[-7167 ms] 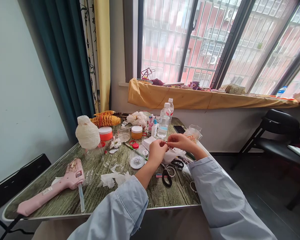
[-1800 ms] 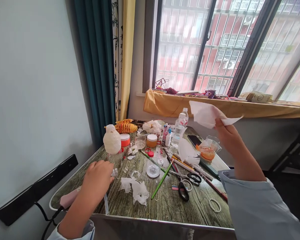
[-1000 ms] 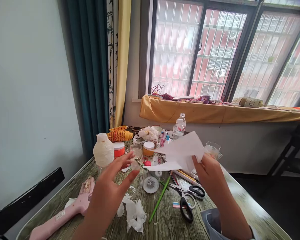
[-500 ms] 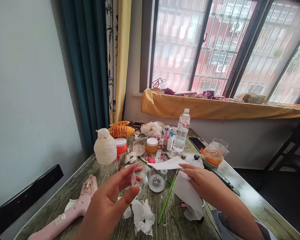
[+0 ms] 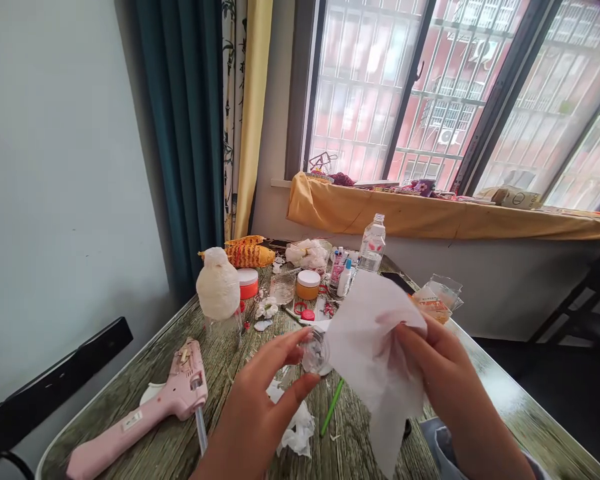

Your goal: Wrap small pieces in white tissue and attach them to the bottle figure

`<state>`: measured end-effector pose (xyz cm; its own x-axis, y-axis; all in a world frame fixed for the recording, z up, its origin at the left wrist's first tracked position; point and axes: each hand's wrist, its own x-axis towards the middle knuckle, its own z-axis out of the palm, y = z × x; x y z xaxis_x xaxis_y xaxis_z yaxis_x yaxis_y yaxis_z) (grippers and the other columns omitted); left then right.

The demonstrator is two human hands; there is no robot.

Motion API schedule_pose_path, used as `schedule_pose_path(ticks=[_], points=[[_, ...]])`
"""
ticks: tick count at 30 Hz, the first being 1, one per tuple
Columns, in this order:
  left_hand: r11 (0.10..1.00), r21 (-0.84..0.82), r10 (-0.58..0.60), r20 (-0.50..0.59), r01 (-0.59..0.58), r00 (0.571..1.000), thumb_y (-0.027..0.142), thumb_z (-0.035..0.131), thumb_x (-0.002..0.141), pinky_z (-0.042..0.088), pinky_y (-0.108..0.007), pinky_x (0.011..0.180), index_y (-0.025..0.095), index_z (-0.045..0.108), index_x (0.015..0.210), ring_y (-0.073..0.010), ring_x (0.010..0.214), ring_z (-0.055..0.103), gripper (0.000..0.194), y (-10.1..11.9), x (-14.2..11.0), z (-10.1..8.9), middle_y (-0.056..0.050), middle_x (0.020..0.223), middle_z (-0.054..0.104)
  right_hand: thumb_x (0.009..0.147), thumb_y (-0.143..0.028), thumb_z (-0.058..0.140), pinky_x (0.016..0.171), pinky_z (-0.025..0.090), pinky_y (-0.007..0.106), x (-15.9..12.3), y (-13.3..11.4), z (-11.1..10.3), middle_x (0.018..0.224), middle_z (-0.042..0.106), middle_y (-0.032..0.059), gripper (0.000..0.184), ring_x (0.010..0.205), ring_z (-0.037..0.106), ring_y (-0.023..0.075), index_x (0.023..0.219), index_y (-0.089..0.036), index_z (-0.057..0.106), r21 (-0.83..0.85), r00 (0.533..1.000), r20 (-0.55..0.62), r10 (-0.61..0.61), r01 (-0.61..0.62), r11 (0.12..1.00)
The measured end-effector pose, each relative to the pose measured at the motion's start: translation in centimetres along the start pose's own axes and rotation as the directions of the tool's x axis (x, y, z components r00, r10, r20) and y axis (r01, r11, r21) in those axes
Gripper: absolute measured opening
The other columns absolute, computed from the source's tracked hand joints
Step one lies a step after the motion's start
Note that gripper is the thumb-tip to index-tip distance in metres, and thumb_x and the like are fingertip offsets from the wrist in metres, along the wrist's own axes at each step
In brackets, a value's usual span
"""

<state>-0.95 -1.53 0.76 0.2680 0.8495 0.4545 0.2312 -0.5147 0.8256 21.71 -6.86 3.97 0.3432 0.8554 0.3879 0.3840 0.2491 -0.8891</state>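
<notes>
My left hand (image 5: 260,410) is raised over the table and pinches a small clear plastic piece (image 5: 314,355) between thumb and fingers. My right hand (image 5: 445,373) grips a thin white paper sheet (image 5: 375,347) that drapes down in front of it, its edge touching the clear piece. Both hands meet above the wood-grain table (image 5: 230,360). A green stick (image 5: 331,408) and a crumpled white tissue (image 5: 295,427) lie on the table just below them.
A pink glue gun (image 5: 145,410) lies at the left front. Further back stand a white fluffy lump (image 5: 218,291), two orange jars (image 5: 308,284), a water bottle (image 5: 372,244), small glue bottles and a yellow toy fish (image 5: 247,255). A yellow-draped windowsill (image 5: 430,213) runs behind.
My right hand lifted the white sheet off the table up to the left hand. My left hand keeps its pinch on the clear piece, and the two now meet.
</notes>
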Motion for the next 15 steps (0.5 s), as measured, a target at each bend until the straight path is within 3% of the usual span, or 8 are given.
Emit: schedule_pose_path(ticks=[3, 6, 9, 12, 13, 15], points=[[0.999, -0.023, 0.041, 0.043, -0.04, 0.998, 0.044, 0.067, 0.083, 0.059, -0.028, 0.078, 0.037, 0.069, 0.12, -0.0211, 0.095, 0.072, 0.038, -0.5, -0.3, 0.7, 0.0, 0.12, 0.074, 0.074, -0.057, 0.066, 0.04, 0.047, 0.027, -0.6, -0.9, 1.1, 0.063, 0.066, 0.0048, 0.037, 0.049, 0.06, 0.0216, 0.079, -0.021, 0.069, 0.158, 0.997, -0.049, 0.055, -0.047, 0.986], [0.999, -0.034, 0.004, 0.049, -0.002, 0.999, 0.046, 0.065, 0.084, 0.059, -0.025, 0.068, 0.036, 0.068, 0.123, -0.0212, 0.094, 0.071, 0.04, -0.7, -0.4, 1.0, 0.0, 0.113, 0.076, 0.074, -0.06, 0.068, 0.041, 0.047, 0.027, -0.5, -0.9, 1.3, 0.066, 0.067, 0.0056, 0.041, 0.051, 0.06, 0.0212, 0.082, -0.02, 0.069, 0.243, 0.984, -0.162, 0.074, -0.033, 0.969], [0.999, -0.02, -0.034, 0.029, 0.034, 0.999, 0.048, 0.065, 0.084, 0.058, -0.026, 0.068, 0.035, 0.068, 0.123, -0.0213, 0.09, 0.07, 0.042, -0.3, -0.3, 0.8, -0.001, 0.107, 0.077, 0.081, -0.058, 0.068, 0.044, 0.043, 0.024, -0.5, -0.1, 1.0, 0.07, 0.065, 0.0036, 0.042, 0.055, 0.057, 0.0182, 0.091, -0.018, 0.068, 0.225, 0.933, -0.357, 0.05, 0.033, 0.974], [0.999, -0.016, -0.044, -0.023, 0.044, 0.999, 0.051, 0.065, 0.083, 0.057, -0.027, 0.068, 0.033, 0.07, 0.121, -0.0199, 0.08, 0.068, 0.042, -0.1, -0.3, 0.9, -0.002, 0.098, 0.077, 0.086, -0.052, 0.068, 0.046, 0.04, 0.023, -0.9, 0.6, 1.2, 0.073, 0.062, 0.0025, 0.037, 0.057, 0.054, 0.0164, 0.098, -0.016, 0.067, 0.055, 0.788, -0.612, -0.064, 0.123, 0.991], [0.998, -0.036, -0.051, -0.029, 0.049, 0.998, 0.052, 0.065, 0.083, 0.057, -0.027, 0.067, 0.032, 0.071, 0.12, -0.0193, 0.077, 0.067, 0.042, -0.1, -0.4, 1.0, -0.002, 0.095, 0.076, 0.088, -0.049, 0.067, 0.046, 0.04, 0.023, -1.1, 0.6, 1.4, 0.073, 0.061, 0.0018, 0.034, 0.057, 0.053, 0.0155, 0.098, -0.017, 0.067, -0.024, 0.752, -0.646, -0.135, 0.157, 0.987], [0.99, -0.115, -0.081, 0.003, 0.08, 0.997, 0.052, 0.067, 0.081, 0.056, -0.027, 0.07, 0.03, 0.072, 0.119, -0.0187, 0.075, 0.066, 0.044, -0.3, -0.5, 1.5, -0.002, 0.091, 0.075, 0.095, -0.04, 0.061, 0.045, 0.038, 0.021, -1.6, 0.4, 1.9, 0.068, 0.059, -0.001, 0.021, 0.052, 0.049, 0.013, 0.095, -0.019, 0.066, -0.157, 0.755, -0.573, -0.319, 0.282, 0.947]])
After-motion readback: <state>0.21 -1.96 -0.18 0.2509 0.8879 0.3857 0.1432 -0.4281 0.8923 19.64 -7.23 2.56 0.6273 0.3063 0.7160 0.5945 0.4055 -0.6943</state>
